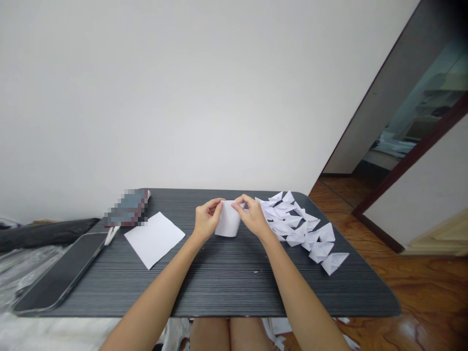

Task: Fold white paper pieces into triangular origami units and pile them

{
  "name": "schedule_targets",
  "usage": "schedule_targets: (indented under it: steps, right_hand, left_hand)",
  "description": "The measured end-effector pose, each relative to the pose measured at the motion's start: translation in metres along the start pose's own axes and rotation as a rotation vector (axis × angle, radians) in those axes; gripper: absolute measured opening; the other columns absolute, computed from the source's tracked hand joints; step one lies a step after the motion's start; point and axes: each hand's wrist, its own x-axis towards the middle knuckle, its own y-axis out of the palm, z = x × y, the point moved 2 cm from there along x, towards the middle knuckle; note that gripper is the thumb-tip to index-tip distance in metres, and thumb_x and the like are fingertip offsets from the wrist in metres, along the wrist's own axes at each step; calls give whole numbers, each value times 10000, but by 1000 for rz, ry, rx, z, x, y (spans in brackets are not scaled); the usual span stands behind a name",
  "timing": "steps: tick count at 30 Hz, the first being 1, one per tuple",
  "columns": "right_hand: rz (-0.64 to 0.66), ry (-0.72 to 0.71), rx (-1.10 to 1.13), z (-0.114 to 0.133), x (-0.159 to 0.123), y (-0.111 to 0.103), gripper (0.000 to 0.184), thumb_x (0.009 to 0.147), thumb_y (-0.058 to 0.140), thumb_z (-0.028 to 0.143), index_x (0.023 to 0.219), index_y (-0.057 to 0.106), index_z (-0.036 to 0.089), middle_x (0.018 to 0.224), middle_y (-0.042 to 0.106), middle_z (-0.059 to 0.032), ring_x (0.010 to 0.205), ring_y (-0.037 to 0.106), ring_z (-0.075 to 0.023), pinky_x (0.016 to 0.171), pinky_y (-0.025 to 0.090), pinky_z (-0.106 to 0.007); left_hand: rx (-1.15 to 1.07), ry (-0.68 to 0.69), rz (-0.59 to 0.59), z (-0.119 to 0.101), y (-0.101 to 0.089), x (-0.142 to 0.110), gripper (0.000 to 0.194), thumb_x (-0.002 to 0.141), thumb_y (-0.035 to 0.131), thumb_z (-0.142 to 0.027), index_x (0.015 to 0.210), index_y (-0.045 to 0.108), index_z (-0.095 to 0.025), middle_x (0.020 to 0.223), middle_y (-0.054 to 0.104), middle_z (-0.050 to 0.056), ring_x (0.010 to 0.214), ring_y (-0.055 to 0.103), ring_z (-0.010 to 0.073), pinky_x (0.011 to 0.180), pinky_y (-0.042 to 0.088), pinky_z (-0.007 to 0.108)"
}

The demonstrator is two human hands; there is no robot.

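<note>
I see left fingers (214, 201) and right fingers (244, 198) pinched closed on one bent sheet (227, 223), folded papers (296, 236) to their right.

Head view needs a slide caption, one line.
Left hand and right hand hold curved white paper beside folded paper pieces.

No text, label, brand, number or sign could be read. The object (126, 209) at the far left of the worktop (226, 287) was pixelated, hiding any print; the held paper (227, 223) and flat white sheet (155, 240) bore no legible marks.
</note>
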Motion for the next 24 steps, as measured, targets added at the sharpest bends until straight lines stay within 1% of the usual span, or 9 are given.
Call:
schedule_targets:
  steps: [8, 15, 22, 24]
  right_hand:
    - [6, 9, 20, -1, 0, 0, 115, 730, 515, 259, 671, 536, 164, 666, 570, 5, 640, 508, -123, 620, 379, -235]
    - [6, 6, 26, -2, 0, -1, 118, 723, 530, 266, 670, 530, 161, 663, 566, 4, 637, 506, -123, 617, 373, -233]
    - [16, 42, 29, -1, 0, -1, 135, 721, 525, 279, 653, 531, 162, 664, 572, -1, 637, 506, -124, 621, 378, -240]
    - [8, 80, 79, -2, 0, 0, 132, 703, 545, 288, 676, 542, 159, 675, 579, -7, 639, 512, -126, 617, 387, -243]
  left_hand:
    - [-38, -11, -2, 1, 0, 0, 231, 718, 535, -283, 830, 634, -107, 844, 674, 88, 764, 627, 182, 692, 494, 260]
    - [-48, 13, -8, 4, 1, 1, 219, 712, 541, -279, 812, 638, -109, 809, 679, 81, 716, 633, 173, 649, 502, 251]
    - [-35, 24, -9, 2, 1, 0, 202, 714, 542, -277, 793, 644, -122, 797, 680, 69, 713, 632, 169, 652, 501, 248]
    - [-38, 13, -12, 2, 1, 1, 204, 712, 543, -283, 781, 645, -120, 782, 680, 71, 702, 631, 170, 642, 500, 250]
